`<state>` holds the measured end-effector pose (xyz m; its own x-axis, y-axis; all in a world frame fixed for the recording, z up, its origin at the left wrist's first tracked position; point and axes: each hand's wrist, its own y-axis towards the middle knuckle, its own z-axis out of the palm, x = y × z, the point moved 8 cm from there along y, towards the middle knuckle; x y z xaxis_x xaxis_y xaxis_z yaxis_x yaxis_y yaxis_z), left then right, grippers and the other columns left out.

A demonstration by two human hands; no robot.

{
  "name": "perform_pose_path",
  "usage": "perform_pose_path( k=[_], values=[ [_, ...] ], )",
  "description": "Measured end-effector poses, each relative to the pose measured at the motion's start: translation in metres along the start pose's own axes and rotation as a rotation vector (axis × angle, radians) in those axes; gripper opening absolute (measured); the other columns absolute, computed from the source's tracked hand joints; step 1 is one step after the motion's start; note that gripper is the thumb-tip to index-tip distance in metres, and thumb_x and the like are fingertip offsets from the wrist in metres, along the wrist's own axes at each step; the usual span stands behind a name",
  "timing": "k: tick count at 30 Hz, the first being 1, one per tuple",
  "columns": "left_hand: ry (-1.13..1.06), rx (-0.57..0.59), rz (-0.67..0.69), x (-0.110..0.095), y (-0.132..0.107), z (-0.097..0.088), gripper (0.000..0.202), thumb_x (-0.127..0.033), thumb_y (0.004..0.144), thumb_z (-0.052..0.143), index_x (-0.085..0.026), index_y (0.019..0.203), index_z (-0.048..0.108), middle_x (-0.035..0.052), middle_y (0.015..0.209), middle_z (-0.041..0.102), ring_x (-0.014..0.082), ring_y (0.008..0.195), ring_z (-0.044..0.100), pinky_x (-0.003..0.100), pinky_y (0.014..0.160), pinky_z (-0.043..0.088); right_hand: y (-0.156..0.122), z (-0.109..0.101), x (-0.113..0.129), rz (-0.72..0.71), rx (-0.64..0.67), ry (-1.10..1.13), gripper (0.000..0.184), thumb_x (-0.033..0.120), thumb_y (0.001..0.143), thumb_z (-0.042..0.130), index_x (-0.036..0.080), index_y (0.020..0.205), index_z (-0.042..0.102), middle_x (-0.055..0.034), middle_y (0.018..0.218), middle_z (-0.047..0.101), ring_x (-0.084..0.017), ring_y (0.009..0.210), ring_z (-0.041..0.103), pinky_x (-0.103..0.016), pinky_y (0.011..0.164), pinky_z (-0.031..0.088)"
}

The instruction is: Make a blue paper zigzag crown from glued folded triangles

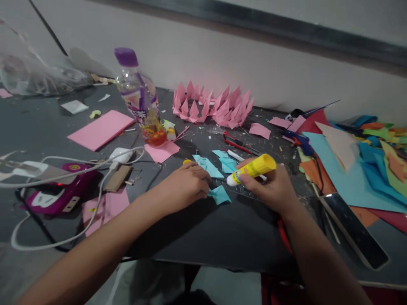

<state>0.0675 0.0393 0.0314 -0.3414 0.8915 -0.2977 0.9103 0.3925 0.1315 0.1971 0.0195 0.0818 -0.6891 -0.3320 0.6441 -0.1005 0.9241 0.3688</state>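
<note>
My right hand is closed round a yellow glue stick, its white tip pointing left and down. My left hand is curled, its fingers pinching a small folded light-blue paper piece against the dark table. The glue tip hangs just above and to the right of that piece. More folded light-blue pieces lie just beyond my hands. A row of folded pink paper points stands further back by the wall.
A plastic bottle with a purple cap stands at back left, beside pink paper sheets. White cables and a magenta device lie at left. Red-handled scissors lie behind the blue pieces. Coloured paper sheets and a ruler-like dark strip fill the right.
</note>
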Motion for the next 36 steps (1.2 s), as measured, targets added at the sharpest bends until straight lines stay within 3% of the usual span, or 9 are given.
perform_pose_path(
  k=[4,11,17,23,36],
  values=[
    [0.026,0.007,-0.009,0.000,0.001,0.002,0.005,-0.022,0.080,0.064,-0.021,0.080,0.069,0.0008,0.100,0.067,0.0191,0.097,0.057,0.037,0.096,0.033,-0.004,0.038,-0.018,0.033,0.225,0.083,0.014,0.029,0.075,0.058,0.017,0.076,0.066,0.0003,0.061,0.065,-0.012,0.050,0.055,-0.023,0.047,0.042],
    [0.084,0.078,-0.087,0.005,0.002,0.008,0.007,-0.025,0.080,0.064,-0.020,0.081,0.068,0.0011,0.093,0.067,0.0205,0.093,0.059,0.038,0.093,0.035,-0.013,0.062,-0.020,-0.022,0.366,0.093,0.016,0.028,0.076,0.058,0.019,0.089,0.061,-0.0034,0.084,0.068,-0.016,0.073,0.062,-0.028,0.068,0.047],
    [0.072,0.056,-0.107,0.008,0.003,0.006,0.006,-0.022,0.081,0.063,-0.020,0.082,0.069,0.0026,0.102,0.065,0.0203,0.097,0.057,0.037,0.093,0.034,-0.010,0.072,-0.017,-0.079,0.450,0.101,0.014,0.024,0.077,0.054,0.019,0.089,0.058,-0.0044,0.086,0.066,-0.017,0.075,0.060,-0.029,0.070,0.045],
    [0.068,0.037,-0.115,0.010,0.003,0.007,0.008,-0.025,0.081,0.063,-0.019,0.083,0.068,0.0028,0.097,0.066,0.0195,0.097,0.058,0.037,0.093,0.033,-0.010,0.083,-0.011,-0.176,0.532,0.053,0.012,0.023,0.078,0.052,0.018,0.087,0.057,-0.0051,0.085,0.062,-0.018,0.079,0.057,-0.031,0.074,0.043],
    [0.085,0.032,-0.155,0.015,0.002,0.005,0.009,-0.028,0.079,0.065,-0.020,0.080,0.070,0.0018,0.095,0.067,0.0191,0.094,0.058,0.038,0.092,0.032,-0.009,0.087,-0.017,-0.165,0.501,-0.031,0.016,0.034,0.081,0.052,0.018,0.079,0.056,-0.0043,0.077,0.061,-0.018,0.073,0.056,-0.031,0.069,0.044]
  ],
)
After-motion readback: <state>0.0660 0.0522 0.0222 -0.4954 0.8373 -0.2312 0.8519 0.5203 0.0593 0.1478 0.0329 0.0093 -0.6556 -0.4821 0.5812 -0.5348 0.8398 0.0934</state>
